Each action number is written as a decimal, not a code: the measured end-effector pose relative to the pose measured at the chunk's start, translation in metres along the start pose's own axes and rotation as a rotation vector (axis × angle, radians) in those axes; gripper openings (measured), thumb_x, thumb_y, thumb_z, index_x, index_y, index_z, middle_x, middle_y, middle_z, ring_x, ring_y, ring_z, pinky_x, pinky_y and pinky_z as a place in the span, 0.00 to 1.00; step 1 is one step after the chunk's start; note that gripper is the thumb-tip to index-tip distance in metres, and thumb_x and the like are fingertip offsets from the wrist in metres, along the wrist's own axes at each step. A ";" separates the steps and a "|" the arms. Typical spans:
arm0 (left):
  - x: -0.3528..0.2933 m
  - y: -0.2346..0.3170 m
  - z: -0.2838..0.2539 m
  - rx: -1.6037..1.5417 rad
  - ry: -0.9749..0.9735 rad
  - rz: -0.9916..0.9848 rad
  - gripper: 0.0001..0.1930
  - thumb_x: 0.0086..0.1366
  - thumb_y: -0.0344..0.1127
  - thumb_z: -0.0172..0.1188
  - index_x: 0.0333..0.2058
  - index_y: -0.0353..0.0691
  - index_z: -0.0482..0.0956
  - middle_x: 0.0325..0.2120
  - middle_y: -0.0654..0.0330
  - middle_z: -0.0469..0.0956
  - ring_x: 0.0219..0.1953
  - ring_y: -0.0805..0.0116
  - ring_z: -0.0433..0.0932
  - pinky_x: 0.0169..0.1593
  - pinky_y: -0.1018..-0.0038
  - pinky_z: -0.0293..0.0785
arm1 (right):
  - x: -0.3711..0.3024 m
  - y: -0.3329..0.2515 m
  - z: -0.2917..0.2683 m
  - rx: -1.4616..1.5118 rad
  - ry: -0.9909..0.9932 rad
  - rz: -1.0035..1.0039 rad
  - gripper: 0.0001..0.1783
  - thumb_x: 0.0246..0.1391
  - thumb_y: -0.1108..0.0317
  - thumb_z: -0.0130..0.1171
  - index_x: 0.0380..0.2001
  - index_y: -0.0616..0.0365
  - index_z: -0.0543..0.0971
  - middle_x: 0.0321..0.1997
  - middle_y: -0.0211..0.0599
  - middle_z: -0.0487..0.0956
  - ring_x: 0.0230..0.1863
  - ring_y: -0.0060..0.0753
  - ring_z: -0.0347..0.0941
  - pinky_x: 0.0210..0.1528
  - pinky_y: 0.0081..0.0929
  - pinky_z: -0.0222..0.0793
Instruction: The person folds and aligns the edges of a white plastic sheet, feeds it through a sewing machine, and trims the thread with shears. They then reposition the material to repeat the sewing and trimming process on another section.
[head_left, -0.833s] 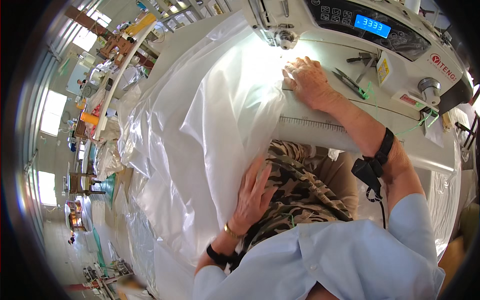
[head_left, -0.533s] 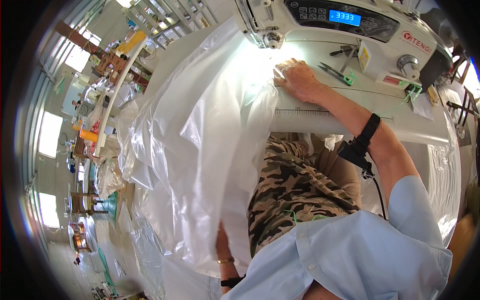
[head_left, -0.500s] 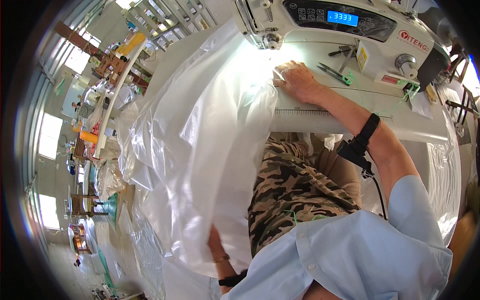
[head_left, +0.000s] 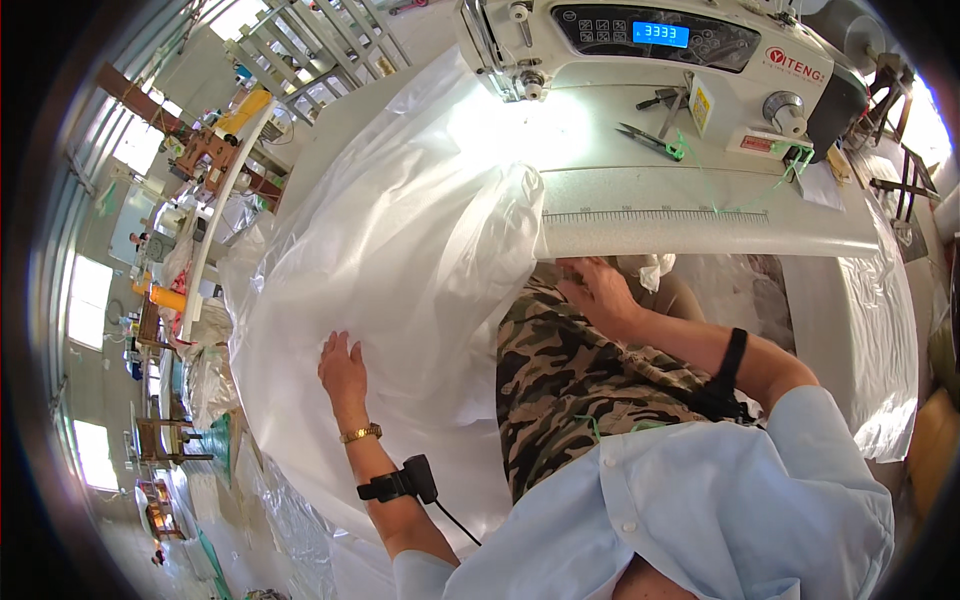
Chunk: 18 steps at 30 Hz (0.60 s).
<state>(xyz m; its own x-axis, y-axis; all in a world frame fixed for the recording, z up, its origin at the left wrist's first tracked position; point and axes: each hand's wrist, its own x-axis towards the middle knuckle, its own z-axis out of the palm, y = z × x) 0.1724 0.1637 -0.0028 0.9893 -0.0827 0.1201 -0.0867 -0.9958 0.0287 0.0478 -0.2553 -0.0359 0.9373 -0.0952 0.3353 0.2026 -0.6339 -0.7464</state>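
A large translucent white plastic sheet [head_left: 420,240] drapes from the lit needle area of a white sewing machine [head_left: 600,70] over the table's left side and down beside my lap. My left hand [head_left: 345,378] lies flat on the sheet's lower left part, fingers spread. Below the table's front edge, over the camouflage cloth [head_left: 590,380] on my lap, is my right hand [head_left: 603,298]. Its fingers are slightly bent and apart, with nothing visible in them; the tips are close to the table edge.
Dark-bladed scissors [head_left: 650,141] lie right of the needle, by green thread [head_left: 735,203]. A ruler strip [head_left: 655,214] runs along the table front. More clear plastic [head_left: 860,340] hangs at the right. A white-edged table [head_left: 222,215] and a wooden stool [head_left: 160,440] stand at left.
My right hand has left the tabletop by the needle and dropped below the table edge. My left hand has come out from behind the sheet and moved up onto its surface.
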 end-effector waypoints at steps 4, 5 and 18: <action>-0.009 0.007 0.004 -0.018 0.025 0.018 0.21 0.66 0.42 0.55 0.55 0.40 0.74 0.57 0.51 0.71 0.60 0.50 0.67 0.61 0.55 0.62 | 0.019 0.035 0.039 -0.103 0.148 0.206 0.22 0.56 0.60 0.57 0.51 0.60 0.72 0.51 0.54 0.73 0.53 0.59 0.67 0.53 0.49 0.63; -0.011 0.008 0.001 0.000 0.035 0.025 0.21 0.66 0.42 0.56 0.55 0.39 0.73 0.56 0.50 0.72 0.59 0.50 0.69 0.61 0.56 0.64 | 0.023 0.043 0.047 -0.183 0.214 0.118 0.22 0.57 0.59 0.57 0.50 0.61 0.72 0.52 0.54 0.71 0.54 0.60 0.65 0.54 0.49 0.62; -0.005 -0.021 -0.004 -0.049 0.008 0.037 0.23 0.67 0.45 0.54 0.54 0.34 0.73 0.49 0.46 0.77 0.51 0.47 0.74 0.56 0.59 0.69 | -0.040 -0.075 -0.062 0.581 -0.651 -0.309 0.15 0.60 0.66 0.58 0.26 0.69 0.73 0.18 0.48 0.69 0.19 0.40 0.65 0.26 0.34 0.61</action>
<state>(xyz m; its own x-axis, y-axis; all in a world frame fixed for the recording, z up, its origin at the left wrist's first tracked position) 0.1686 0.1852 -0.0006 0.9845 -0.1187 0.1295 -0.1288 -0.9890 0.0723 -0.0221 -0.2514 0.0420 0.7566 0.5758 0.3100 0.4159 -0.0579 -0.9076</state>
